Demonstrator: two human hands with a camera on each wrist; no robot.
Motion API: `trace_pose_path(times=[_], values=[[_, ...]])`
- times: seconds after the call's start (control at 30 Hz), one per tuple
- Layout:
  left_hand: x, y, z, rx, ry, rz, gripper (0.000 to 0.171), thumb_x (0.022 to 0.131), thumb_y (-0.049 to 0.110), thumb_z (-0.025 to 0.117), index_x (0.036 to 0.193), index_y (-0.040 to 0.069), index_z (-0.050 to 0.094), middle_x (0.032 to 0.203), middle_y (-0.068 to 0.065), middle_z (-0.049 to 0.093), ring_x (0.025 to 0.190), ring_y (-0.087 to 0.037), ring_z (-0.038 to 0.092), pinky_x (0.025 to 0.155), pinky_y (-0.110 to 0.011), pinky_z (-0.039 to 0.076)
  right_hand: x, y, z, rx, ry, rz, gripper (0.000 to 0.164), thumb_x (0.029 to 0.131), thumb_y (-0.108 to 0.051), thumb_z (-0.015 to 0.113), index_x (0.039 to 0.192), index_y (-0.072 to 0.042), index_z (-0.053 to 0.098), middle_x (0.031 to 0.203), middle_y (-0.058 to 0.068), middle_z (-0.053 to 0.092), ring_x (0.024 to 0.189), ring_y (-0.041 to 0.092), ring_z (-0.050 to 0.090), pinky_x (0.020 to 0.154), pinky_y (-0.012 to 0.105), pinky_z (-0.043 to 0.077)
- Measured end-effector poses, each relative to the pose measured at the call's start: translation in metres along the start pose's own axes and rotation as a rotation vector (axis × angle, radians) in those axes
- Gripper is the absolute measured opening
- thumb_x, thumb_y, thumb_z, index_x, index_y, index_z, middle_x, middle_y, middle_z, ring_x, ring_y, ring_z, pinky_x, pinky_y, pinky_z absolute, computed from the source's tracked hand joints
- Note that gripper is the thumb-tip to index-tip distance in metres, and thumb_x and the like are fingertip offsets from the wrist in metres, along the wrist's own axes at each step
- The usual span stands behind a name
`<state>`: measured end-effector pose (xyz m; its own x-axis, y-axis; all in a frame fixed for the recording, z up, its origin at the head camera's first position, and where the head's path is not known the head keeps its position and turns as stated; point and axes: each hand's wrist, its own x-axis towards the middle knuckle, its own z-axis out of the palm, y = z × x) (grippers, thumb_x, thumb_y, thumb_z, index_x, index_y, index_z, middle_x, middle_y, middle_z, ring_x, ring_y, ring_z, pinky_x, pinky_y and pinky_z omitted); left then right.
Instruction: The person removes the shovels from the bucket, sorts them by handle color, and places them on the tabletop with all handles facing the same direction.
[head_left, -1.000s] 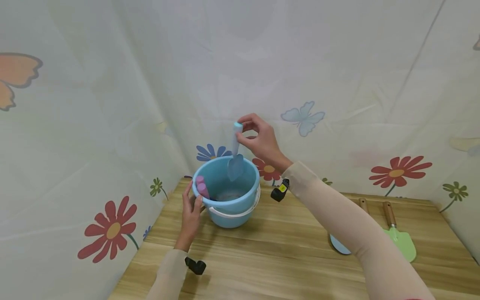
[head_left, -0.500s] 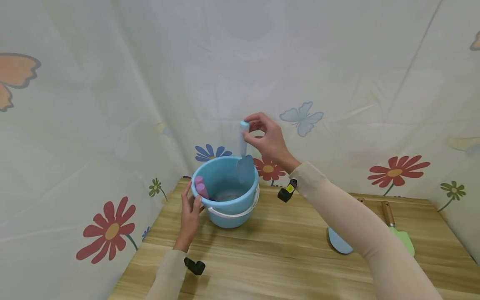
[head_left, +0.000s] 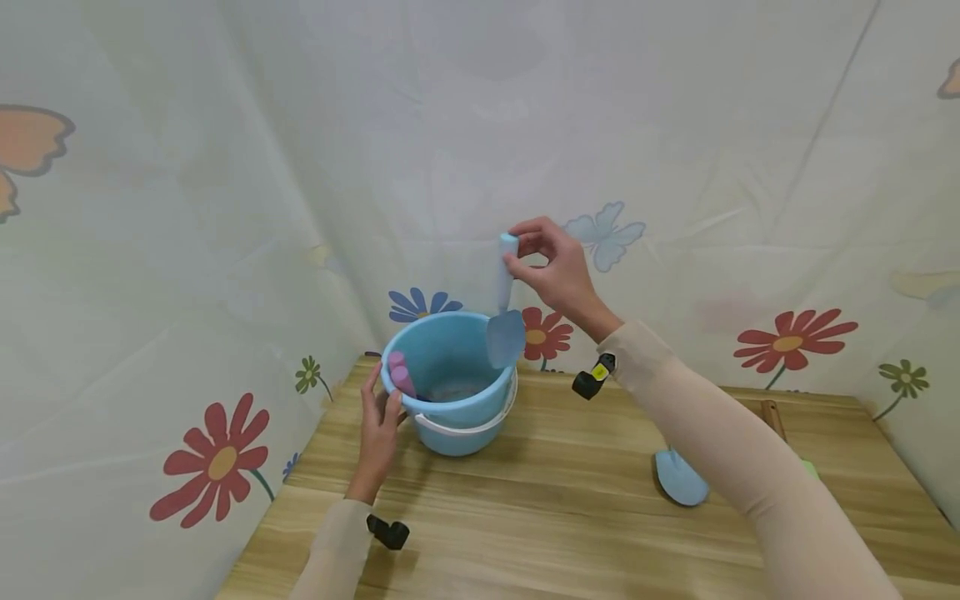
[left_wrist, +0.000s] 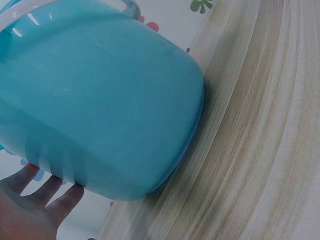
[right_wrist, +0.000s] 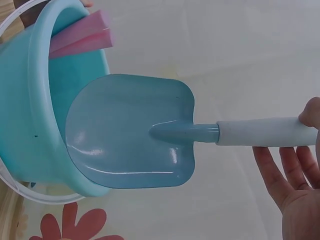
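Observation:
In the head view my right hand (head_left: 558, 267) pinches the upper part of a small blue hand shovel's pale handle. The shovel (head_left: 506, 337) points blade down at the right rim of a light-blue bucket (head_left: 461, 408); its blade overlaps that rim in view, and I cannot tell whether they touch. My left hand (head_left: 378, 433) rests against the bucket's left side, thumb near the rim. Extended fingers (left_wrist: 62, 202) touch the outer wall in the left wrist view. Two pink handles (right_wrist: 82, 35) stick up inside the bucket; their lower ends are hidden.
The bucket stands on a wooden table (head_left: 525, 508), its white carrying handle (head_left: 465, 432) hanging down in front. A blue shovel (head_left: 681, 479) and a wooden-handled green tool (head_left: 772, 417) lie at right, partly hidden by my right arm. A flower-patterned curtain (head_left: 675, 125) hangs behind.
My right hand has moved right and slightly up, carrying the shovel from over the bucket's inside to its right rim. The left hand and bucket have stayed in place.

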<state>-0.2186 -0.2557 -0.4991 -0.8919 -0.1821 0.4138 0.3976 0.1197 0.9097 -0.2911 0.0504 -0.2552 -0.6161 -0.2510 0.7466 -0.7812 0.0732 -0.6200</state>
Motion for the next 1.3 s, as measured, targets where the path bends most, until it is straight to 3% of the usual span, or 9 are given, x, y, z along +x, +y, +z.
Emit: trace_pose_path(times=[0.17,0.37,0.7,1.3], values=[[0.0,-0.001,0.0,-0.012,-0.009,0.0,0.059,0.111,0.023,0.047,0.163,0.029,0.021,0.161,-0.012,0.035,0.144,-0.035,0.039,0.102,-0.067,0.043,0.0,0.001,-0.009,-0.014,-0.01,0.027,0.031,0.092,0.005,0.071,0.121,0.009,0.06,0.106,0.025,0.068,0.094,0.04,0.066,0.092,0.042,0.059],[0.002,-0.002,-0.001,-0.007,-0.005,-0.001,0.059,0.111,0.023,0.047,0.163,0.03,0.021,0.161,-0.009,0.035,0.144,-0.033,0.04,0.102,-0.067,0.043,-0.002,0.003,-0.02,-0.014,-0.037,0.032,0.03,0.092,0.005,0.071,0.119,0.009,0.061,0.1,0.026,0.069,0.089,0.041,0.066,0.076,0.022,0.059],[0.001,-0.001,-0.002,0.01,0.003,-0.01,0.059,0.111,0.024,0.047,0.163,0.03,0.021,0.162,-0.009,0.033,0.145,-0.035,0.038,0.103,-0.068,0.043,-0.008,0.01,-0.037,-0.03,-0.088,0.105,0.03,0.093,0.002,0.072,0.121,0.007,0.061,0.1,0.025,0.069,0.09,0.041,0.066,0.073,0.024,0.06],[0.0,0.0,-0.004,0.016,0.001,-0.018,0.058,0.111,0.025,0.047,0.162,0.035,0.022,0.161,-0.007,0.035,0.144,-0.031,0.041,0.104,-0.064,0.045,-0.025,0.03,-0.055,-0.067,-0.076,0.185,0.03,0.093,0.001,0.072,0.121,0.007,0.062,0.099,0.027,0.069,0.088,0.038,0.066,0.07,0.027,0.061]])
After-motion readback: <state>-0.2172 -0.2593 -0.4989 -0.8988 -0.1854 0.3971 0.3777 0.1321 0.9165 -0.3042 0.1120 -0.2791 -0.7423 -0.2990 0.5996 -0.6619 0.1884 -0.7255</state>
